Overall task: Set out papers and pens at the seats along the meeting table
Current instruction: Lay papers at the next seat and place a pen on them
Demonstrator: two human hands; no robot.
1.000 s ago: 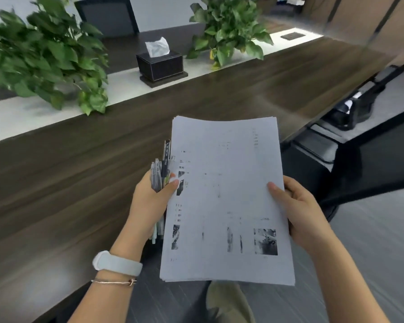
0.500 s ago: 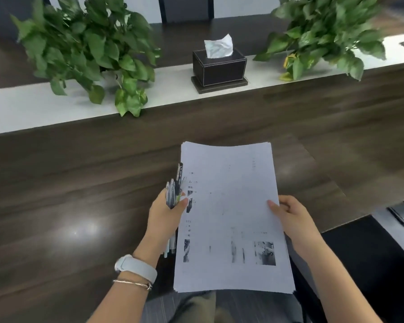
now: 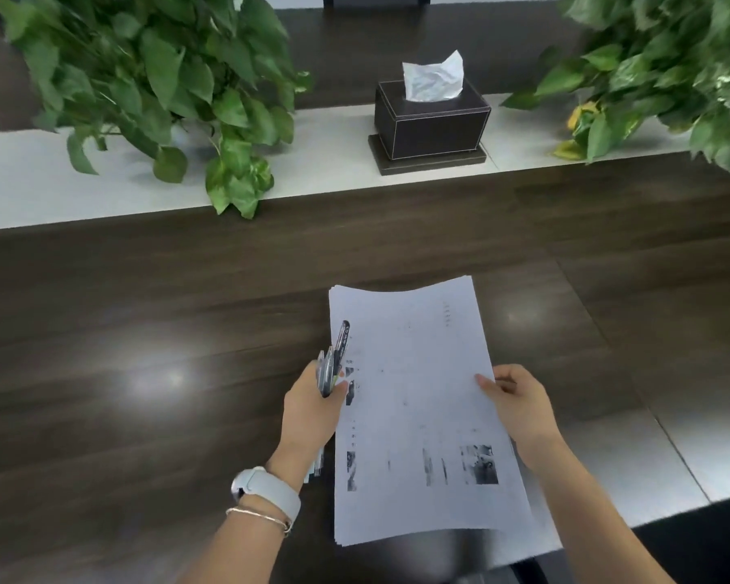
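A stack of printed white papers hangs just above the dark wooden meeting table, held from both sides. My left hand grips a bundle of several pens and pinches the stack's left edge with the thumb. My right hand pinches the right edge, thumb on top and fingers underneath. The pen tips stick up past my left fingers; their lower ends show below the wrist.
A white strip runs along the table's middle. On it stand a dark tissue box and two leafy green plants, one at the left and one at the right. A chair back shows beyond the table.
My view has swung left to face the table squarely. The stack and both hands have moved forward over the tabletop; both grips are unchanged.
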